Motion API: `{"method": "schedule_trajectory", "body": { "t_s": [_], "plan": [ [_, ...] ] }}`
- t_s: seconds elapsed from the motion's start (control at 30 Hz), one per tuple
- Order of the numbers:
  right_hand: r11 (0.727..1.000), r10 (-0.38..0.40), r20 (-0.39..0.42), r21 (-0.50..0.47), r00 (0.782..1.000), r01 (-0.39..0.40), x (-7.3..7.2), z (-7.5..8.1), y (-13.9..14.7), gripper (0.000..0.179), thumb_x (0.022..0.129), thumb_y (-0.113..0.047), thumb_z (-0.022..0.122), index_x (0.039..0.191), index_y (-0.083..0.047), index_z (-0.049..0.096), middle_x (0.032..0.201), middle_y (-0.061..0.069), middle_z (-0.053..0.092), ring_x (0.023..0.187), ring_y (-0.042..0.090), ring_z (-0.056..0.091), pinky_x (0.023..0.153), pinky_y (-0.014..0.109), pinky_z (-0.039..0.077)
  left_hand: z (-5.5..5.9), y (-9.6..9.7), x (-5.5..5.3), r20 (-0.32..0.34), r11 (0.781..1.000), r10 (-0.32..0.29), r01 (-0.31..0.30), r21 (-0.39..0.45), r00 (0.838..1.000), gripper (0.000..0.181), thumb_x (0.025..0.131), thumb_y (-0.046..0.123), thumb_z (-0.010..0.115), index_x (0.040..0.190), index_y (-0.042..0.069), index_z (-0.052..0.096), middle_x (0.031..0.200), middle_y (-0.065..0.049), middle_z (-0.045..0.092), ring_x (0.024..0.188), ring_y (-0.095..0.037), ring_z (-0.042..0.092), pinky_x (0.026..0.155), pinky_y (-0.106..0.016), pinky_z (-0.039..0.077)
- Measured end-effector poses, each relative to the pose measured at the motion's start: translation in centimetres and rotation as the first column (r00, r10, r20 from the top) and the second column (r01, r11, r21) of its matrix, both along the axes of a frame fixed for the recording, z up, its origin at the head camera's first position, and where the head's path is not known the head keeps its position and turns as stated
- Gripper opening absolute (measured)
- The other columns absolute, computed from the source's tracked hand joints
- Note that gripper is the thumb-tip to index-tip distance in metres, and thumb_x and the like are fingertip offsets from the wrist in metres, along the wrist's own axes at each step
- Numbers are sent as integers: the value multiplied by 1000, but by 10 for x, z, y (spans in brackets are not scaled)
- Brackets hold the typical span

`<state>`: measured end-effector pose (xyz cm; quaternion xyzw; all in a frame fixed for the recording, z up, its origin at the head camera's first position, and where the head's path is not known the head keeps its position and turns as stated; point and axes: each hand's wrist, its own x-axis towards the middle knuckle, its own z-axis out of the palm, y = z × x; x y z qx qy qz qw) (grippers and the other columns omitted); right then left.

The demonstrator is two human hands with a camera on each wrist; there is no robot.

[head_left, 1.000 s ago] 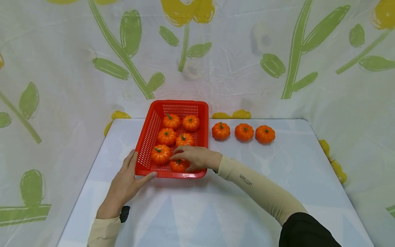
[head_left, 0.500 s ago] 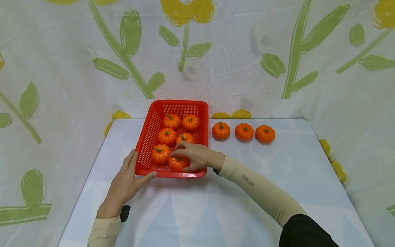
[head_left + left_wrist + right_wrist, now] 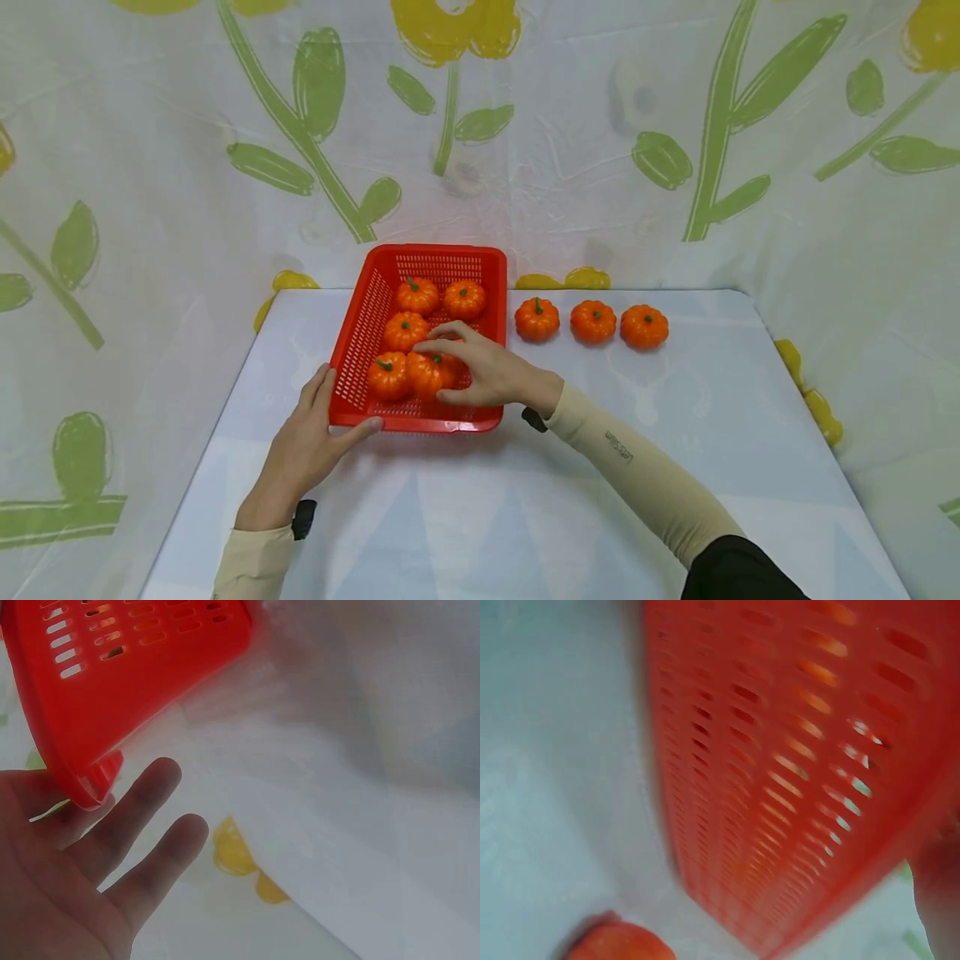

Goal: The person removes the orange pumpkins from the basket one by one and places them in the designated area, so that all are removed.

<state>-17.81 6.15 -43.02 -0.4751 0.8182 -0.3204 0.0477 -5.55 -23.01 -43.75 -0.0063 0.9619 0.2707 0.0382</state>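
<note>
Left hand (image 3: 307,442), grip wide, touches the basket (image 3: 427,424) at its near-left corner, apparently steadying it; right hand (image 3: 491,369) holds a pumpkin (image 3: 429,380) over its floor.

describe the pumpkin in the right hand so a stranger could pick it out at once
Look in the red basket. Toward its near end, an orange pumpkin is just right of another pumpkin. Of all the pumpkins, only this one is gripped by the right hand.

Soft light fills the head view; wrist views blur.
</note>
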Motion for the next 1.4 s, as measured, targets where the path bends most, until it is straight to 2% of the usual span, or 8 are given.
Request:
{"method": "schedule_trajectory", "body": {
  "t_s": [0.2,0.37,0.47,0.6,0.73,0.97,1.2,1.4],
  "plan": [
    [980,-95,-52,-183,994,84,-1,14,19,66,86,-36,79,146,-22,54,144,6,42,127,17,47,99,36,51,0,-1,1,0,1000,0,0,6,1000,119,85,74,63,163,5,6,167,-20,9,142,-50,32,106,-69,36],
    [957,-193,-90,-235,977,167,-3,19,42,65,85,-37,78,145,-23,55,143,7,44,126,19,47,98,41,50,0,-1,1,1,1000,0,0,4,1000,118,85,72,64,163,5,6,167,-20,9,143,-51,31,107,-69,36],
    [943,-250,-92,-247,964,221,-5,17,58,65,85,-37,79,144,-24,56,144,8,43,124,19,48,90,40,53,0,0,1,0,1000,0,0,4,1000,118,86,72,65,163,5,6,167,-20,9,143,-50,31,107,-69,35],
    [929,-312,-86,-233,946,286,-6,11,79,66,83,-35,83,142,-24,57,143,9,43,123,21,48,89,41,55,0,0,1,2,1000,1,-1,5,1000,117,86,70,66,163,5,6,168,-19,9,143,-50,31,107,-68,36],
    [914,-369,-83,-212,926,345,-7,1,96,66,81,-35,85,140,-22,59,141,8,45,125,23,48,99,46,51,0,0,2,5,1000,-1,1,-1,1000,117,86,70,65,163,4,6,168,-19,9,141,-51,33,106,-68,37],
    [881,-453,-10,-160,891,446,-4,-18,114,66,82,-36,85,141,-23,58,142,10,44,127,27,47,97,52,52,-1,-1,1,-5,1000,-8,8,11,1000,117,86,71,65,163,7,5,168,-18,8,143,-50,31,107,-68,36],
    [867,-490,11,-98,871,489,-3,-36,121,65,82,-32,86,139,-18,59,138,13,46,122,31,49,97,52,53,-1,0,1,-3,1000,-4,4,10,1000,116,86,69,67,164,7,5,168,-20,9,143,-50,31,106,-68,37],
    [864,-499,37,-51,866,501,-4,-52,121,66,81,-27,87,140,-18,59,137,12,46,124,31,49,99,52,52,-1,0,-1,-3,1000,-5,5,11,1000,117,86,69,67,164,8,5,168,-19,8,143,-49,31,107,-68,36]
  ]
}}
